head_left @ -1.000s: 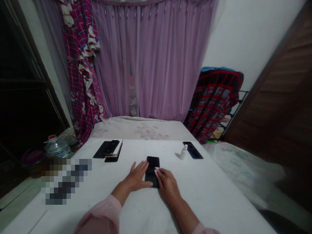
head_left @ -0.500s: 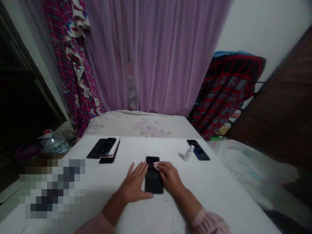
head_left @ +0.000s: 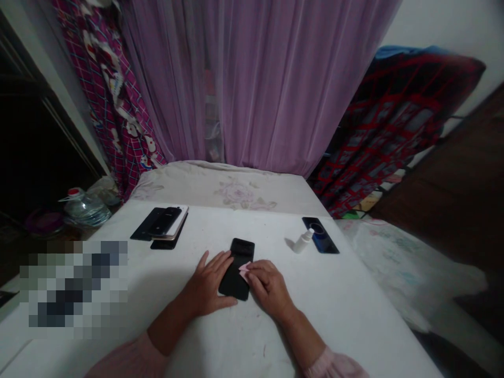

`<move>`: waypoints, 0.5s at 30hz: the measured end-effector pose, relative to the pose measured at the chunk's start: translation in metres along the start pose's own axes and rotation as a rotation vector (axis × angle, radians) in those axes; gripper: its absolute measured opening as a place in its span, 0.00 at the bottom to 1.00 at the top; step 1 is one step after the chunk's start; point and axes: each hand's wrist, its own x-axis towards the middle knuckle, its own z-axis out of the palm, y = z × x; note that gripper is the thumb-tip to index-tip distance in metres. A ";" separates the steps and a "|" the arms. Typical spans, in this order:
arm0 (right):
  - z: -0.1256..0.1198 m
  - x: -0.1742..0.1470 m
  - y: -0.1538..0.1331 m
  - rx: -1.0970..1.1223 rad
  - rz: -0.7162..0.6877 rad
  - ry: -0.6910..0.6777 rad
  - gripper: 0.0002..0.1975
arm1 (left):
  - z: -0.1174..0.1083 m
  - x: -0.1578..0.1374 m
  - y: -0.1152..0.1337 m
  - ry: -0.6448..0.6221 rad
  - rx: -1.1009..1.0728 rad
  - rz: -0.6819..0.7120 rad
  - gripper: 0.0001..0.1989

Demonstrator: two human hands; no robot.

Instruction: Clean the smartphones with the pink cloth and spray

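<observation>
A dark smartphone [head_left: 235, 281] lies flat on the white tabletop, turned slightly, between both hands. My left hand [head_left: 207, 286] rests along its left side, fingers stretched out and thumb spread below its near edge. Pinched in the fingers of my right hand [head_left: 271, 287] is a small pink cloth [head_left: 244, 270], touching the phone's glass near its right edge. Beyond my right hand a small white spray bottle [head_left: 302, 242] stands upright, close to another phone [head_left: 321, 235] with a dark, bluish surface.
At the left back, several phones [head_left: 167, 223] lie stacked and overlapping on the white table [head_left: 338, 310]. A blurred patch [head_left: 74, 289] covers the table's left side. A large water bottle [head_left: 85, 207] stands beyond the left edge; purple curtains [head_left: 271, 94] hang behind.
The pink cloth in my right hand has moved down the phone's glass toward me. The phone now lies more tilted, and the whole view has shifted a little.
</observation>
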 end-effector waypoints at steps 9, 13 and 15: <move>0.007 -0.001 -0.001 -0.157 0.090 0.013 0.12 | 0.010 -0.003 -0.008 0.056 0.011 0.030 0.42; 0.008 0.003 -0.008 -0.150 0.173 0.009 0.09 | 0.009 -0.002 -0.005 0.028 -0.018 0.000 0.43; 0.009 0.004 -0.011 -0.164 0.207 0.017 0.08 | 0.007 -0.001 -0.003 0.015 -0.033 -0.016 0.43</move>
